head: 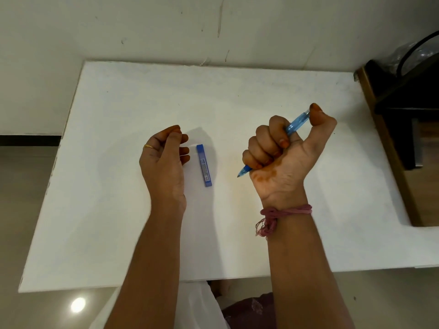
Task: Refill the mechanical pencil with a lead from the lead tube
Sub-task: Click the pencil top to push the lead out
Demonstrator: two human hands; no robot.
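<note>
Right grip [282,148] fisted round blue mechanical pencil [297,123]; left grip [166,153] loosely curled, empty, beside lead tube [204,165] on white desk [118,210]; pale wall [142,27] behind.

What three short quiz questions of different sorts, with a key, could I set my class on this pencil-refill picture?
1. True or false: the lead tube lies flat on the white table, touched by neither hand.
2. Multiple choice: the mechanical pencil is A) on the table, B) gripped in the right hand, C) gripped in the left hand.
3. Fill in: the thumb of the right hand rests on the pencil's ____ end.

Key: 1 true; 2 B; 3 top (the tip points down towards the table).
</note>
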